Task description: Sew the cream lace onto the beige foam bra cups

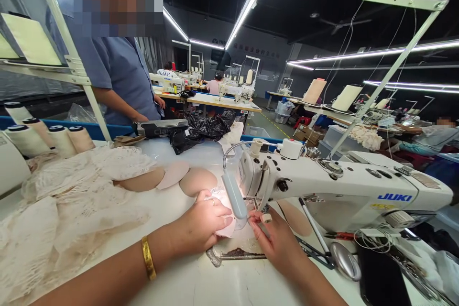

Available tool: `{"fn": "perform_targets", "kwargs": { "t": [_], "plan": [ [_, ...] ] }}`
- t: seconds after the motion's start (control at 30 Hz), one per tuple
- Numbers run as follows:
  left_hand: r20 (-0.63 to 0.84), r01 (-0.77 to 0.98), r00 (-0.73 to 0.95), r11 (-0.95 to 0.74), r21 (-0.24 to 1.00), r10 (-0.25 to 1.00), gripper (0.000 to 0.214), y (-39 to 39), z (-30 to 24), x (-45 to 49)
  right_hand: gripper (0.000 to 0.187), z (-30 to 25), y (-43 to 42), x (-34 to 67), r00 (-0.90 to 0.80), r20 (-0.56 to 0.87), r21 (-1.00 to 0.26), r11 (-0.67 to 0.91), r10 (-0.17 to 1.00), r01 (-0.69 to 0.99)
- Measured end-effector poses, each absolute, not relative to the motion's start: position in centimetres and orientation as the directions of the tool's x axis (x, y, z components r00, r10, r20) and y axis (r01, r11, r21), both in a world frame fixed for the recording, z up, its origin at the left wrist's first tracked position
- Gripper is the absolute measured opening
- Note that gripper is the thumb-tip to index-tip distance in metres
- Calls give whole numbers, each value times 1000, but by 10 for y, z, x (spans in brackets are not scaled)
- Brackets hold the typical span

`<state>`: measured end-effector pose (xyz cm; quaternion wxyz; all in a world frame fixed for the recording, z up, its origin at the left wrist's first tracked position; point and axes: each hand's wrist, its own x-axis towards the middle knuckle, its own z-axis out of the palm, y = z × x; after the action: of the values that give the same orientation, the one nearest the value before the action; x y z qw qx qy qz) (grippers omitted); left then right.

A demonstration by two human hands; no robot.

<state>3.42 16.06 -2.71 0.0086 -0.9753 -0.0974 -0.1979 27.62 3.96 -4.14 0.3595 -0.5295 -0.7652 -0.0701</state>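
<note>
A white sewing machine [344,189] stands in front of me, its needle area lit by a small grey gooseneck lamp [234,198]. My left hand [210,220] is closed on a pale pink fabric piece [226,232], left of the needle. Close to the presser foot, on the other side, is my right hand [270,236]; its thumb and fingertips are pinched together. Whatever lies between those fingertips is too small to make out. The lamp head and machine hide part of the fabric. Beyond my left hand lie several beige oval pads [197,180].
Cream lace pieces [82,191] cover the left of the table, near thread cones [53,138]. A black plastic bag [201,129] lies at the back. Scissors [315,251], a silver spoon-shaped object [344,260] and a phone [382,277] lie right. A person [118,76] stands across the table.
</note>
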Motion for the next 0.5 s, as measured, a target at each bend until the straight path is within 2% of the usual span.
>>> {"fn": "perform_targets", "kwargs": {
  "t": [0.1,0.27,0.4,0.5],
  "plan": [
    [359,180,917,-983,25,176,31,157,-28,32,16,-39,38,276,-218,589,-269,443,778,855],
    [330,182,927,-983,15,177,9,144,-17,30,19,-39,34,274,-291,432,-347,455,854,820],
    [280,183,945,-983,-22,169,16,130,-6,30,21,-39,32,270,-381,325,-412,492,865,767],
    [273,166,950,-986,-25,153,19,124,-6,31,21,-38,30,268,-389,272,-417,472,880,777]
  ]
}}
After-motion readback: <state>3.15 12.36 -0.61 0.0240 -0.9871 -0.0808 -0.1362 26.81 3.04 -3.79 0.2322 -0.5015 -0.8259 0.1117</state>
